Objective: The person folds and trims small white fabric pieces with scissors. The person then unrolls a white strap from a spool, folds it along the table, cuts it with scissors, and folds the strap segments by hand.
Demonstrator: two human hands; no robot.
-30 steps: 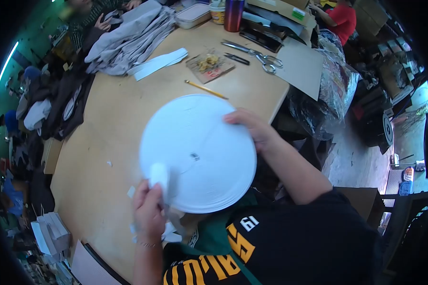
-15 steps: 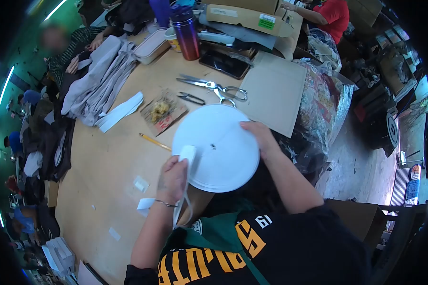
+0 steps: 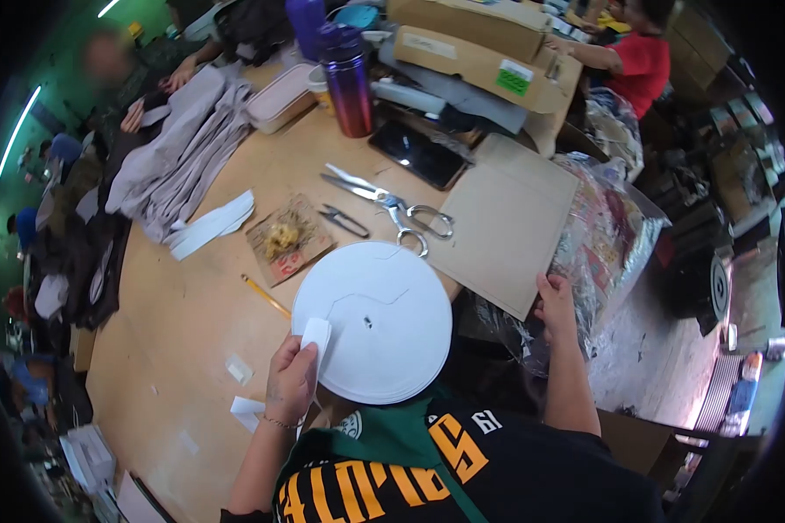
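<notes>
A pale wooden table (image 3: 174,349) takes up the middle of the view, with gray cloth (image 3: 183,148) heaped along its left edge, toward the far end. A cardboard sheet (image 3: 506,218) lies across its right edge. Over the near edge, before the person, is a flat white roll (image 3: 401,357). Scissors (image 3: 380,195) lie just beyond it. The right hand (image 3: 556,309) is partly closed by the sheet's near corner; whether it grips the sheet cannot be told. The left hand (image 3: 292,370) is closed, pinching a white strip (image 3: 316,336) in front of the roll.
</notes>
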